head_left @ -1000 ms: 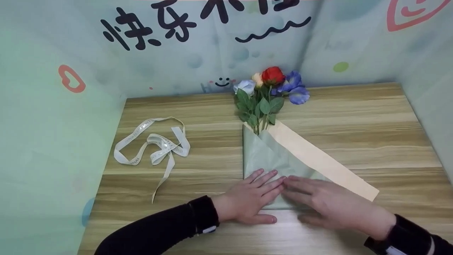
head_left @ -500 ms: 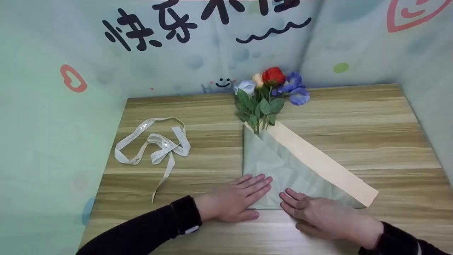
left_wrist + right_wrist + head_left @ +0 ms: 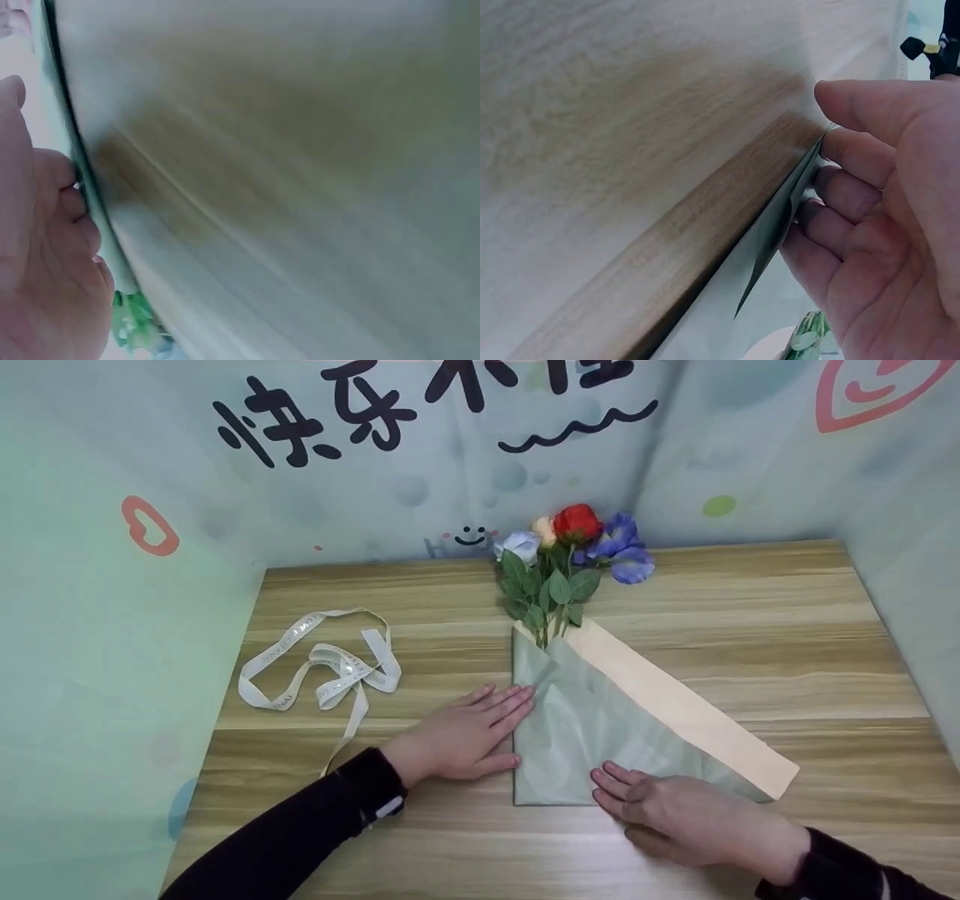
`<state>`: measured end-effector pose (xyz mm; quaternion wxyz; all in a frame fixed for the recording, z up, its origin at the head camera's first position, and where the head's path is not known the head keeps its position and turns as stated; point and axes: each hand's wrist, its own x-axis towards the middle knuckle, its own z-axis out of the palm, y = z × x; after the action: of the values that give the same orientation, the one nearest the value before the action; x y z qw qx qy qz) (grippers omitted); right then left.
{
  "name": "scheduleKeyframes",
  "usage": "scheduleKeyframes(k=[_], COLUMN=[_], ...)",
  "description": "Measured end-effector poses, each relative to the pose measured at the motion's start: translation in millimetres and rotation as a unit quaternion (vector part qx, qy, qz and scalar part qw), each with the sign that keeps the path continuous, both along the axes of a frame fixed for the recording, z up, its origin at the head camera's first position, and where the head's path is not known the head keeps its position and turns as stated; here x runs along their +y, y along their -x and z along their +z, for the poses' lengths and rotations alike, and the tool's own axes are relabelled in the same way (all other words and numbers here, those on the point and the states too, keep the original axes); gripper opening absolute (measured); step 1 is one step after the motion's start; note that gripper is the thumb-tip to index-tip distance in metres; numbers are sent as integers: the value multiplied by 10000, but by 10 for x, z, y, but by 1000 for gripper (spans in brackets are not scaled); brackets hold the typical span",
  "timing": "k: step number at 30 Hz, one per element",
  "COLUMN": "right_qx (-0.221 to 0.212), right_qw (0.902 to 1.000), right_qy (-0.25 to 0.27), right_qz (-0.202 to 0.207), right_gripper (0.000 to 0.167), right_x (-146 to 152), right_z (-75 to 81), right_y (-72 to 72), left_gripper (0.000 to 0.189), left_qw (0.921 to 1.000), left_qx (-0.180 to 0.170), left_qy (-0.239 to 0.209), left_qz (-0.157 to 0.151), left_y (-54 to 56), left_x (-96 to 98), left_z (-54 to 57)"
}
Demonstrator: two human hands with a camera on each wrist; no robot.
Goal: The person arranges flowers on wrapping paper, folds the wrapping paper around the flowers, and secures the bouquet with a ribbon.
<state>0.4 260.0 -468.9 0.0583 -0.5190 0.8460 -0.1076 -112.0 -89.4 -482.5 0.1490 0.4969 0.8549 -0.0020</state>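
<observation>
Pale green wrapping paper (image 3: 562, 712), folded over with a peach-coloured strip (image 3: 675, 701) along its slanted edge, lies on the table. Flower stems run into its top left corner. Above them spread a red rose (image 3: 577, 525), a pale blue rose (image 3: 519, 546), a peach bud and a purple-blue flower (image 3: 630, 553). My left hand (image 3: 461, 731) lies across the paper's left edge, its fingertips on the green face. Near the bottom edge, my right hand (image 3: 690, 819) rests on the paper with extended fingers. The right wrist view shows those fingers along a lifted paper edge (image 3: 776, 214).
A printed white ribbon (image 3: 345, 666) lies in loose loops at the left of the wooden table (image 3: 825, 660). Printed fabric (image 3: 420, 510) stands along the table's back and both sides.
My left hand has slid left and up from the paper's middle to its left edge. My right hand moved down towards the bottom edge, then stayed. The lower right corner now lies folded over.
</observation>
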Motion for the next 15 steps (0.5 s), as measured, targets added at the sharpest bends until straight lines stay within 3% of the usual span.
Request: scheduleKeyframes(k=[8, 15], right_qx=[10, 58], right_qw=[10000, 9996], right_qy=[-90, -282], right_qz=[-25, 30], right_gripper=[51, 51], right_x=[-22, -38], right_z=[15, 10], right_y=[3, -10], left_gripper=[87, 89], left_qw=[9990, 9951], left_qx=[115, 651], left_qy=[229, 361], left_qz=[378, 651], left_y=[363, 645], left_x=[90, 110], left_z=[6, -8])
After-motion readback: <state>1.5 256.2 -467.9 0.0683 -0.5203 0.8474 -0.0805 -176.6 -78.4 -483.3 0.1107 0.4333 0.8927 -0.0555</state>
